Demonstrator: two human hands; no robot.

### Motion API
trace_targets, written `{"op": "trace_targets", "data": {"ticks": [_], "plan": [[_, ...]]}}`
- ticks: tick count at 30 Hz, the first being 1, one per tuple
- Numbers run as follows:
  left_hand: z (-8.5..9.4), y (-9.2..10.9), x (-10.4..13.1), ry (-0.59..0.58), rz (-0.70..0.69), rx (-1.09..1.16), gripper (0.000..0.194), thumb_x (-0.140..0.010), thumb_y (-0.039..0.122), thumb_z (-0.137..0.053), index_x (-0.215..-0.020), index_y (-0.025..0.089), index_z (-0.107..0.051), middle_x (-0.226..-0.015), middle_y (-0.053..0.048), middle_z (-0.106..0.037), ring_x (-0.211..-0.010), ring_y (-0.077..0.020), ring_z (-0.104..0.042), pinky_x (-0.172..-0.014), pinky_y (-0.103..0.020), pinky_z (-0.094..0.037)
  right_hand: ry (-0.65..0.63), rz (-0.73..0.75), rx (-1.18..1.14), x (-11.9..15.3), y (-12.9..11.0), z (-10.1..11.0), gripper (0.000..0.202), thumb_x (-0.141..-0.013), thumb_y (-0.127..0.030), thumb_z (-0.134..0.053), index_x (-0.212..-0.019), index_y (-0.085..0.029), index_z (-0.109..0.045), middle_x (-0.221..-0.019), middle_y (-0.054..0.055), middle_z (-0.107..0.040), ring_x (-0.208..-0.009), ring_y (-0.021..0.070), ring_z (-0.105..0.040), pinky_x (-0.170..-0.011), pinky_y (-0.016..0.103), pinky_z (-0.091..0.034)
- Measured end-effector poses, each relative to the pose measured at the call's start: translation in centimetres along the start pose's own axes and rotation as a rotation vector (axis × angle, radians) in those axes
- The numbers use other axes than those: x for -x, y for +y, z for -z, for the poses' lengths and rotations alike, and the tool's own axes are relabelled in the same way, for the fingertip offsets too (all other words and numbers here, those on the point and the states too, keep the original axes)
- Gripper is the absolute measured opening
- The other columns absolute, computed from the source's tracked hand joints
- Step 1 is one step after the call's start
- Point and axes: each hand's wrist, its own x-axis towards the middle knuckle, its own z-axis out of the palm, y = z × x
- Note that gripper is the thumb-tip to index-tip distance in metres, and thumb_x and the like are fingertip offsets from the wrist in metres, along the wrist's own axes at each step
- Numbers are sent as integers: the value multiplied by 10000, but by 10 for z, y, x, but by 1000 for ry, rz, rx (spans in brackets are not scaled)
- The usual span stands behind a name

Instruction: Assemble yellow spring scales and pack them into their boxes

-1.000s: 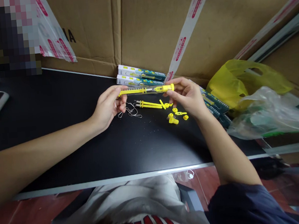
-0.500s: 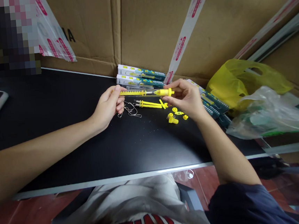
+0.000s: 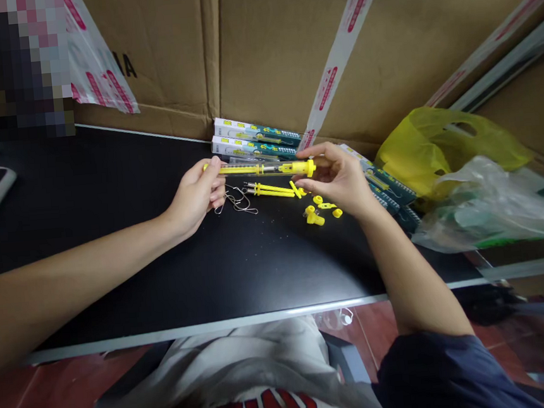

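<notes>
Level above the table, a spring scale with a clear tube and yellow inner parts spans both hands. My left hand is closed around its left end, where a yellow tip shows beside the thumb. At the other end, my right hand has thumb and fingers around the yellow end cap. Below the tube lie bent metal wire hooks and yellow rods with metal springs. Small yellow plastic parts are scattered near my right hand.
Printed spring-scale boxes lie behind the hands, with more boxes at the right. Beside these are a yellow plastic bag and a clear plastic bag. Large cardboard cartons stand along the back edge of the black table.
The yellow end cap has shifted slightly left, deeper into the tube. A yellow tip now shows at the left end beside my left thumb. The loose parts have stayed put.
</notes>
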Motion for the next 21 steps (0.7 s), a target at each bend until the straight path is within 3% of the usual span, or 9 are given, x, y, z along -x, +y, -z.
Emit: {"op": "trace_targets", "data": {"ticks": [3,8,10,13,17,21], "plan": [[1,-1,-1,8,-6,6,190,-959,292,-470,-818,168,-502,-594,76,-329,-427,-31,-303,-392,-146,-281,-20,16,180,-1,3,16,558,-721,-423,-755,-1206,-230,-557,-931,28,-679,-729,154,-638,-589,262,-503],[1,0,-2,32,21,4,190,-949,302,-494,-814,169,-509,-586,78,-334,-419,-28,-305,-386,-140,-279,-126,-72,676,-7,39,37,159,-769,-244,-674,-915,-184,-694,-815,40,-698,-704,169,-609,-668,303,-470],[0,1,-1,39,32,-2,189,-952,298,-489,-815,169,-511,-585,77,-334,-416,-28,-306,-384,-139,-278,-212,-130,731,-9,54,37,169,-771,-215,-653,-928,-177,-702,-810,48,-701,-710,174,-616,-660,295,-459],[-1,2,1,43,43,-11,194,-965,274,-459,-812,166,-510,-581,76,-330,-413,-28,-301,-381,-140,-270,-231,-153,759,-11,65,32,190,-775,-216,-632,-949,-173,-696,-830,53,-700,-725,176,-619,-653,286,-445],[-3,3,1,45,49,-13,201,-975,244,-430,-803,164,-498,-583,74,-328,-412,-29,-297,-383,-145,-266,-252,-158,649,-9,45,34,127,-792,-283,-619,-844,-176,-663,-769,33,-677,-664,148,-592,-617,266,-421],[-3,3,0,64,61,-19,203,-979,237,-418,-800,166,-484,-585,75,-326,-414,-30,-293,-381,-148,-257,-508,-231,476,1,9,38,242,-774,-423,-650,-814,-188,-611,-705,3,-646,-619,130,-574,-568,241,-398]]}}
